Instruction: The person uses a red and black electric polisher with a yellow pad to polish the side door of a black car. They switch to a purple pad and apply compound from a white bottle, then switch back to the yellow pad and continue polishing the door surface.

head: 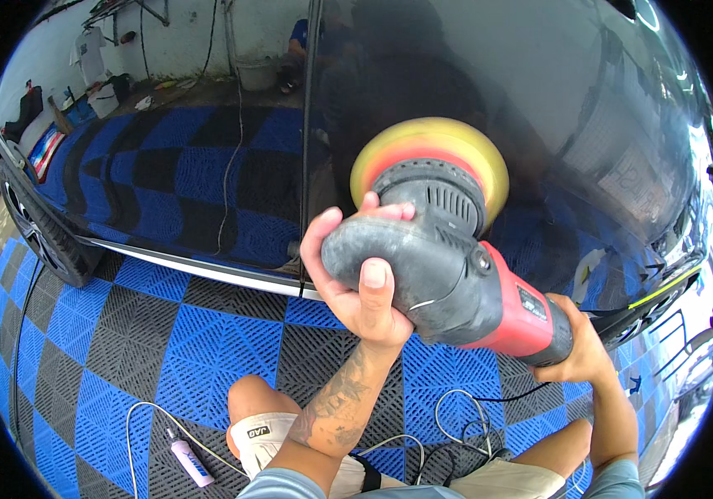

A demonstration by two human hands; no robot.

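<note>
A red and black car polisher [456,274] is held in both hands, its round yellow foam pad [418,131] against the glossy dark door panel of a car [531,81]. The pad's rim looks blurred. My left hand [362,280] grips the black front head of the polisher, with the thumb on top and the fingers around its far side. My right hand [581,349] is wrapped around the rear end of the body, where a black cord comes out. How firmly the pad touches the paint cannot be seen.
A white-labelled bottle [191,461] lies on the blue and black floor tiles [219,355] at lower left. Looped cables [462,430] lie between my knees. The car's wheel [35,224] stands at the left, and another cable [19,349] runs along the floor there.
</note>
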